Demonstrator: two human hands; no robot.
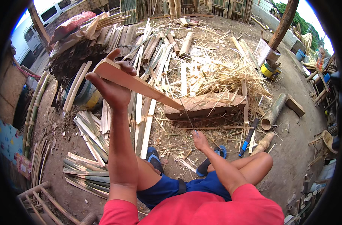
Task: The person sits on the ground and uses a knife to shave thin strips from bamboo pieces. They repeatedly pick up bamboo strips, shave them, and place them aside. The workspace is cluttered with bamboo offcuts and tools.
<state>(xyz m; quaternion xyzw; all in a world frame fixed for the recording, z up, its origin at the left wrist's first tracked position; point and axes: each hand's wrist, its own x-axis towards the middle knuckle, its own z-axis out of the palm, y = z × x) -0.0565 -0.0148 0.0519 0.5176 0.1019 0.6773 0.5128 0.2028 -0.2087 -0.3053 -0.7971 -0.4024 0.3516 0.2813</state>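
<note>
My left hand [112, 84] is raised and grips the upper end of a flat bamboo slat [141, 85]. The slat slopes down to the right, and its lower end rests on a wooden chopping block [212, 105]. My right hand [199, 139] is lower, near my knee, closed on the handle of a thin long blade [186, 112]. The blade points up toward the slat's lower end at the block. I sit on the ground with blue sandals [154, 157] on my feet.
Split bamboo strips [90, 129] lie at my left, and shavings [219, 73] pile up behind the block. A bamboo tube [273, 111], a blue-handled tool [248, 138] and a wooden block [294, 106] lie to the right. A barrel [82, 93] stands at left, a post [283, 24] far right.
</note>
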